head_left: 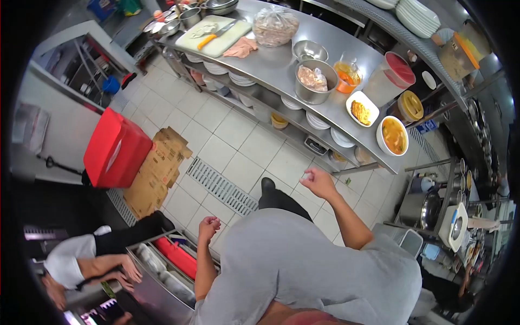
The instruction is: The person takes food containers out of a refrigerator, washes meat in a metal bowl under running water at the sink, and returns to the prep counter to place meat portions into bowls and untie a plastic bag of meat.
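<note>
My left hand [209,228] hangs at my left side over the tiled floor, fingers curled in, with nothing visible in it. Near it is a steel-sided counter unit [157,281] with a red object [174,255] and clear containers. My right hand [320,184] is held out in front of me, its fingers loosely bent and apart, holding nothing I can see. It is nearest the steel table [271,59] but does not touch it. By that table edge stand a bowl of orange soup [394,135], a white dish of yellow food [361,110] and a steel pot of raw meat [314,96].
A knife [216,35] lies on a cutting board [201,42] beside a bag of meat [275,26]. A red cooler box [116,149] and flattened cardboard [157,173] lie left of a floor drain [222,187]. Another person [73,262] leans at lower left; a second [447,290] is at lower right.
</note>
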A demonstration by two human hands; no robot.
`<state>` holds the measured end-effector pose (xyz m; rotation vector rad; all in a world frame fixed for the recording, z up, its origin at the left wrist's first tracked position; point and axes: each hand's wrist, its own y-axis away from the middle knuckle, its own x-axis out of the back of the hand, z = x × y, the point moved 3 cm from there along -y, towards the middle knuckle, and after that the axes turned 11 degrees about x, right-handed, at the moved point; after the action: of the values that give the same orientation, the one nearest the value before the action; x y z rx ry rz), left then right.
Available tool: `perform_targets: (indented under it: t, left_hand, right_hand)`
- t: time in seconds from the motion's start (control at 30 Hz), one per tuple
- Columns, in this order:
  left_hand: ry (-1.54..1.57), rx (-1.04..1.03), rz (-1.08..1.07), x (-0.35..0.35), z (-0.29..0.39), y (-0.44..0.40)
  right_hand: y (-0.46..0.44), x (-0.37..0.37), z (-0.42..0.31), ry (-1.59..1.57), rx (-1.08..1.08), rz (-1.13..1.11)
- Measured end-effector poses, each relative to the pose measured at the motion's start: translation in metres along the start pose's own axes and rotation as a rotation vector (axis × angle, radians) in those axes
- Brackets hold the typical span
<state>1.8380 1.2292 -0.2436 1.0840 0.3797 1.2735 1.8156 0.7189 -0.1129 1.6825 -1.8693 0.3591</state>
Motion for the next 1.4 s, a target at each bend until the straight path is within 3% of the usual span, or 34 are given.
perform_targets:
  t: [0.37,0.47,0.63,0.7,0.77,1.0,1.07,1.17,1.23,1.27,1.37,1.4]
  left_hand:
    - [0.026,-0.165,0.068,0.133,0.205,-0.149]
    - [0.012,-0.339,0.071,0.178,0.276,-0.224]
    - [-0.079,-0.676,0.180,0.258,0.455,-0.335]
    - [-0.385,-0.789,0.361,0.288,0.558,-0.331]
    - [-0.397,-0.783,0.347,0.310,0.642,-0.352]
    - [-0.785,-1.042,0.640,0.317,0.867,-0.390]
    - [-0.873,-1.119,0.786,0.313,0.902,-0.407]
    - [-1.031,-0.973,0.810,0.318,0.945,-0.424]
    - [-1.080,-0.945,0.821,0.306,0.969,-0.447]
    - [-1.062,-0.786,0.839,0.314,0.983,-0.481]
    - [-1.181,-0.929,0.738,0.311,1.001,-0.495]
    - [-1.209,-1.002,0.752,0.313,1.007,-0.514]
  right_hand:
    - [-0.229,-0.020,-0.106,-0.045,0.117,-0.060]
    - [-0.283,-0.047,-0.121,-0.035,0.127,-0.005]
    - [-0.344,-0.066,-0.147,-0.009,-0.046,0.087]
    - [-0.368,-0.068,-0.168,-0.031,-0.115,0.134]
    - [-0.389,-0.065,-0.186,-0.055,-0.159,0.178]
    - [-0.438,-0.060,-0.179,-0.172,-0.247,0.329]
    - [-0.450,-0.052,-0.159,-0.198,-0.228,0.370]
    - [-0.482,-0.031,-0.157,-0.165,-0.277,0.397]
    - [-0.503,-0.025,-0.147,-0.008,-0.160,0.442]
    - [-0.506,-0.016,-0.141,0.088,-0.142,0.477]
    - [-0.521,-0.001,-0.154,0.119,-0.085,0.626]
    - [-0.524,0.002,-0.148,0.070,-0.200,0.639]
